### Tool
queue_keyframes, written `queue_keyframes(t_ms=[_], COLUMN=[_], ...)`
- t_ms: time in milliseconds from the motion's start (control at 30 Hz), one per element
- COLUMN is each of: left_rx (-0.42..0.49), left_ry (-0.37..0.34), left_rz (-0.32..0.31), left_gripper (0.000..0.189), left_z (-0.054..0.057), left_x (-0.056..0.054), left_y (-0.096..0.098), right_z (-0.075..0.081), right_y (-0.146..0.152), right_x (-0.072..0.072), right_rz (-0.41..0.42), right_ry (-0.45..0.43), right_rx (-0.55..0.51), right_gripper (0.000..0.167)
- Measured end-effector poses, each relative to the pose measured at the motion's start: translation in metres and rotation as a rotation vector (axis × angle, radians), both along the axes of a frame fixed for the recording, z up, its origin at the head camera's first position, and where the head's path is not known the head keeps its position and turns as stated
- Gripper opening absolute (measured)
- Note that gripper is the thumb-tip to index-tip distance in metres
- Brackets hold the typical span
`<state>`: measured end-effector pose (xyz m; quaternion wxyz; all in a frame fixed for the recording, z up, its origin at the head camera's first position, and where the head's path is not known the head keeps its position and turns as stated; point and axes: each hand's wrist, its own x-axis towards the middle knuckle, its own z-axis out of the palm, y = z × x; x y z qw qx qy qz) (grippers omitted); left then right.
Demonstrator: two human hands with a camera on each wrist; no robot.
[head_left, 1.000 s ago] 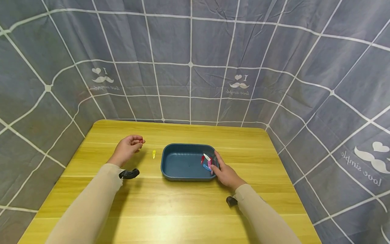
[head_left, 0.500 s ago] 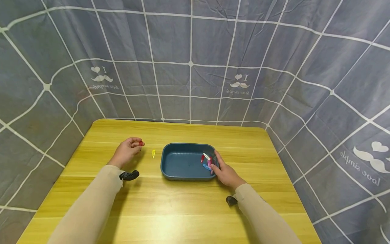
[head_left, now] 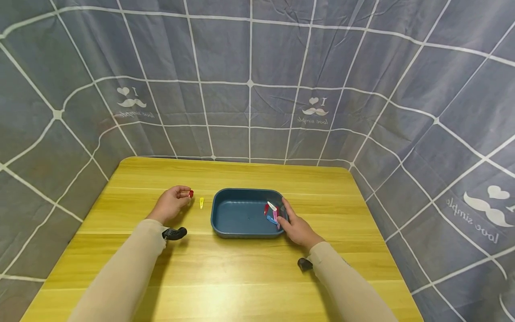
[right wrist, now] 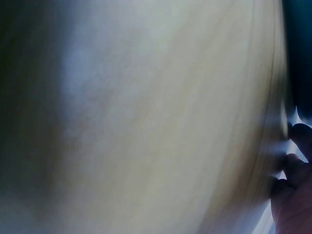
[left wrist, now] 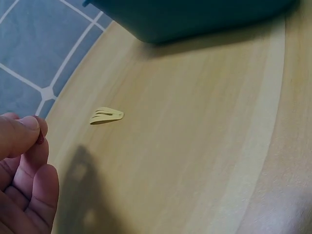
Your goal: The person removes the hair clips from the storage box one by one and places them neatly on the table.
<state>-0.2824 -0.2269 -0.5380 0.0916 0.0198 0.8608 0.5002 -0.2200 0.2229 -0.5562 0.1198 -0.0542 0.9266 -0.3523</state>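
Note:
My left hand (head_left: 170,204) pinches a red hair clip (head_left: 191,193) between thumb and fingertips, above the table left of the bin. Most of that clip is hidden by the fingers in the left wrist view. Just right of it, a yellow snap hair clip (head_left: 201,203) lies on the wood. My right hand (head_left: 299,228) grips the right end of a dark blue plastic bin (head_left: 231,235), thumb over the rim and fingers along the outer wall. Inside, at that end, several hair clips lie bunched: a white clip (head_left: 272,206), a red one, a blue clip (head_left: 272,219) and pink ones.
The bin stands mid-table on a yellow wood-grain table (head_left: 225,277). A grey cloth curtain (head_left: 225,107) with white grid lines hangs round the back and both sides. Black straps (head_left: 175,233) stick out from both wrists.
My left hand has moved slightly right and down with the red hair clip, closer to the yellow clip. The right hand and the bin have stayed in place.

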Motion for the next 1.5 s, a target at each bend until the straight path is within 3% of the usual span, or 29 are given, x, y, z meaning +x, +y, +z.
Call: queue_keyframes(t_ms=[200, 567, 1000, 1500], left_rx=[0.002, -0.110, -0.215, -0.340], left_ry=[-0.013, -0.018, 0.000, 0.062], left_rz=[0.009, 0.001, -0.055, -0.115], left_gripper=[0.041, 0.038, 0.036, 0.038], left_z=[-0.003, -0.006, -0.010, -0.017], left_x=[-0.001, -0.004, -0.013, -0.015], left_y=[0.006, 0.012, 0.014, 0.010], right_z=[0.000, 0.002, 0.007, 0.006], right_y=[0.000, -0.001, 0.000, -0.001], right_x=[0.000, 0.000, 0.000, 0.001], right_rz=[-0.001, 0.003, 0.003, 0.000], right_ry=[-0.004, 0.002, -0.009, -0.025], right_rx=[-0.001, -0.002, 0.000, 0.001], right_gripper=[0.074, 0.074, 0.074, 0.074])
